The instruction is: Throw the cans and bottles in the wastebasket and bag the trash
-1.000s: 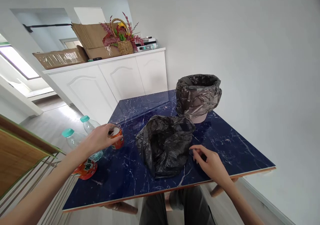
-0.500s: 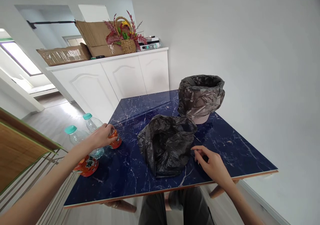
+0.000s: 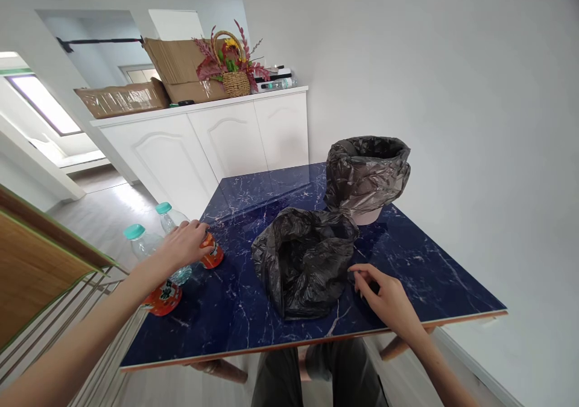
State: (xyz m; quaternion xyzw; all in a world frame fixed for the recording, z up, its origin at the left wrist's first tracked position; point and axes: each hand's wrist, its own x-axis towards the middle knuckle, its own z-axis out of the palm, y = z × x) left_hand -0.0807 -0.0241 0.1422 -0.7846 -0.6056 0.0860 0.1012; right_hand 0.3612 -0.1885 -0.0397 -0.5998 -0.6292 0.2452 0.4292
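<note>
My left hand point(image 3: 187, 243) is at the left side of the table, its thumb and fingers around the upper part of an orange drink can point(image 3: 214, 256). Under my left forearm stands a second orange can point(image 3: 163, 299), its top hidden. Two clear plastic bottles with teal caps, a nearer bottle point(image 3: 140, 241) and a farther bottle point(image 3: 169, 217), stand just beyond that arm. A black plastic bag point(image 3: 307, 274) lies with its mouth open in the middle. My right hand point(image 3: 382, 292) has its thumb and forefinger drawn together at the bag's right edge.
Behind the bag, a light-coloured bin point(image 3: 368, 216) lined with a black bag point(image 3: 368, 175) stands on the dark blue marbled table point(image 3: 434, 280). White cabinets point(image 3: 235, 135) at the back carry cardboard boxes point(image 3: 181, 69) and a flower basket point(image 3: 236, 83). A wall runs along the right.
The view has shifted slightly. My left hand lies a little flatter over the orange can, which stays on the table. My right hand keeps its place beside the bag.
</note>
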